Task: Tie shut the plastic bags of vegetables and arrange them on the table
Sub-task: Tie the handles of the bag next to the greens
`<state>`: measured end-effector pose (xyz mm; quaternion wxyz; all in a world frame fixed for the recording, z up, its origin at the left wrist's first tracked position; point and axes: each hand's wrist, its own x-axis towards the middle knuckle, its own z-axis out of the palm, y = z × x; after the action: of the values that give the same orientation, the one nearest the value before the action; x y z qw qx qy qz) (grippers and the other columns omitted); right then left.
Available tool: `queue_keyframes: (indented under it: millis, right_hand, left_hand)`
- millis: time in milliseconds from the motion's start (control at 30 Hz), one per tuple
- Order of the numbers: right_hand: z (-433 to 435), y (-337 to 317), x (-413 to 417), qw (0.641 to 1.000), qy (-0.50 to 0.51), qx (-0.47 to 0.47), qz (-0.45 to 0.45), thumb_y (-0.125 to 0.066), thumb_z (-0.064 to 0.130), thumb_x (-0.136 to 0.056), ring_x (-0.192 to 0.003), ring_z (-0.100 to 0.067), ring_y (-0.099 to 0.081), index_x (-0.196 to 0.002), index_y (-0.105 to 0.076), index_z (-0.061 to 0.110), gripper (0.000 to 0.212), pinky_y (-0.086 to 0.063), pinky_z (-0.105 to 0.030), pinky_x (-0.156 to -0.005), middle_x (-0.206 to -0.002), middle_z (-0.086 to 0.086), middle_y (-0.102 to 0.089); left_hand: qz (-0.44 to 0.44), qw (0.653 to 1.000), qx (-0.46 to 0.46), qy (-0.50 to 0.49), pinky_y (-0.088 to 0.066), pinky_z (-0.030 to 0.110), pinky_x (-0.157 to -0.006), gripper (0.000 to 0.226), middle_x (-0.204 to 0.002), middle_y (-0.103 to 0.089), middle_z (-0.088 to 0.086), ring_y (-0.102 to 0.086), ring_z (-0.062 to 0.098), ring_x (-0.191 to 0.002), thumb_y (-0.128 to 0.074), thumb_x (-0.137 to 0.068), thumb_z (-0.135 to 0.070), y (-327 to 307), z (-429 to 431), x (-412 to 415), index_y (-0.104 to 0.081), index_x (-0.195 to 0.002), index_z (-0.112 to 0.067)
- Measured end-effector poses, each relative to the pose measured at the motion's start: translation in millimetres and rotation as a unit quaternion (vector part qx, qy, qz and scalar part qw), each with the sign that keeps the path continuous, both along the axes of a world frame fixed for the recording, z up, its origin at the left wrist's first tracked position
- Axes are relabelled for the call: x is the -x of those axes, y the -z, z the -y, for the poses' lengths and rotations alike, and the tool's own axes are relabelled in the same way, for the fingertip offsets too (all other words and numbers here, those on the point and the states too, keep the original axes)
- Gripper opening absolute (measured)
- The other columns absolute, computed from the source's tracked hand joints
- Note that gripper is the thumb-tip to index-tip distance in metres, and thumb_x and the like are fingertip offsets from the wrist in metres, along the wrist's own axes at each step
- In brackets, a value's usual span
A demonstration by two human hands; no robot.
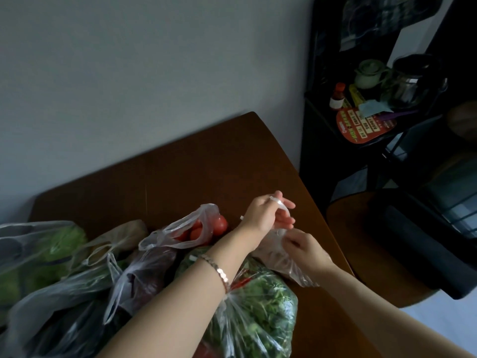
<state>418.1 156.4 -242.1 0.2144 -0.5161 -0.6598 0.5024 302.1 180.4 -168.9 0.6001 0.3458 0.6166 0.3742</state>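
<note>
While a clear bag of leafy greens (258, 319) lies nearest on the brown table (206, 164), knotted at its neck with a sliver of red showing among the leaves, both forearms reach over it to a small clear bag (281, 262) just beyond, near the table's right edge. The right hand (304, 248) pinches this bag's gathered top, and the left hand (260, 215), with a bracelet (219, 270) on its wrist, holds a twisted white handle strip (280, 204) that is looped round one finger; what the bag contains is too blurred to tell. To the left lie a bag of dark purple produce (144, 275), a bag of pale green leaves (51, 249) and a brownish bag (121, 236). Farther back, an open-mouthed bag (196, 228) holds red tomatoes (219, 224). Beyond the table a black shelf (322, 130) carries a green teapot (369, 73) and an orange-capped bottle (338, 96).
</note>
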Motion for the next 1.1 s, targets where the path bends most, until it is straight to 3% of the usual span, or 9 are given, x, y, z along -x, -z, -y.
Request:
queue_keyframes:
  millis: [100,200,267,367,500,733,833,967,1100]
  right_hand:
    - [1,4,-2,0.999,0.008,0.03,-0.04,-0.059,0.011,-0.087,-0.049,-0.001,-0.039,-0.063,-0.054,0.002,0.026,-0.029,-0.017,-0.05,-0.057,0.003,-0.041]
    - [1,5,1,0.979,0.09,0.125,-0.129,-0.057,0.02,-0.089,-0.058,-0.011,-0.047,-0.077,-0.061,-0.009,0.031,-0.036,-0.025,-0.058,-0.061,-0.019,-0.052]
    - [0,5,2,0.964,0.132,0.163,-0.161,-0.056,0.017,-0.089,-0.068,-0.016,-0.056,-0.077,-0.066,-0.001,0.024,-0.043,-0.027,-0.062,-0.069,-0.011,-0.062]
    - [-2,5,-1,0.947,0.178,0.199,-0.177,-0.056,0.018,-0.09,-0.062,-0.01,-0.054,-0.069,-0.067,0.014,0.023,-0.042,-0.02,-0.058,-0.063,0.002,-0.061]
    - [-3,8,-4,0.93,0.235,0.21,-0.192,-0.058,0.019,-0.088,-0.065,-0.018,-0.05,-0.069,-0.067,0.012,0.022,-0.043,-0.03,-0.065,-0.067,-0.006,-0.059]
    - [-9,13,1,0.931,0.291,0.173,-0.137,-0.073,0.02,-0.078,-0.047,-0.003,-0.055,-0.073,-0.063,0.01,0.015,-0.044,-0.016,-0.047,-0.054,0.005,-0.063]
    - [-12,12,3,0.949,0.275,0.129,-0.08,-0.075,0.024,-0.075,-0.064,-0.008,-0.061,-0.092,-0.055,0.008,0.03,-0.046,-0.015,-0.052,-0.07,0.002,-0.065]
    - [1,9,1,0.983,0.175,0.025,-0.044,-0.068,0.019,-0.081,-0.069,-0.005,-0.06,-0.101,-0.058,0.02,0.022,-0.046,-0.009,-0.055,-0.077,0.006,-0.065]
    - [9,16,-8,0.988,0.079,-0.12,0.06,-0.062,0.009,-0.085,-0.079,-0.013,-0.061,-0.109,-0.067,0.012,0.025,-0.048,-0.019,-0.071,-0.096,-0.003,-0.068]
  left_hand:
    - [0.024,0.999,0.033,-0.005,-0.053,0.025,-0.063,0.021,-0.068,-0.057,0.007,-0.061,0.014,-0.06,-0.036,-0.098,-0.009,9,-6,-1,-0.057,-0.094,-0.012]
    - [-0.094,0.992,0.031,0.085,-0.048,0.025,-0.08,0.03,-0.097,-0.056,0.003,-0.057,0.014,-0.084,-0.047,-0.091,-0.009,27,-1,2,-0.048,-0.119,-0.018]
    - [-0.24,0.954,0.015,0.181,-0.045,0.034,-0.097,0.043,-0.114,-0.05,0.003,-0.052,0.017,-0.104,-0.05,-0.091,-0.022,38,7,4,-0.04,-0.133,-0.02]
    - [-0.42,0.866,-0.03,0.268,-0.034,0.039,-0.107,0.041,-0.133,-0.046,0.01,-0.042,0.026,-0.123,-0.04,-0.095,-0.037,56,18,7,-0.049,-0.128,-0.013]
    - [-0.377,0.897,-0.064,0.221,-0.039,0.019,-0.086,0.028,-0.116,-0.057,0.011,-0.056,0.02,-0.107,-0.05,-0.094,-0.025,69,27,9,-0.065,-0.109,-0.006]
    - [-0.31,0.944,-0.039,0.11,-0.035,0.007,-0.064,0.025,-0.096,-0.062,0.006,-0.052,0.009,-0.084,-0.061,-0.088,-0.021,74,30,3,-0.068,-0.103,-0.002]
    - [-0.254,0.964,0.036,0.071,-0.039,0.016,-0.071,0.026,-0.098,-0.067,0.007,-0.056,0.013,-0.088,-0.057,-0.09,-0.026,75,29,1,-0.069,-0.103,-0.006]
    - [-0.233,0.96,0.139,0.066,-0.045,0.03,-0.092,0.031,-0.122,-0.06,0.012,-0.055,0.024,-0.112,-0.052,-0.092,-0.026,74,22,2,-0.062,-0.119,-0.014]
    - [-0.243,0.955,0.138,0.101,-0.044,0.036,-0.099,0.032,-0.118,-0.063,0.012,-0.057,0.025,-0.112,-0.051,-0.093,-0.028,73,21,4,-0.062,-0.118,-0.014]
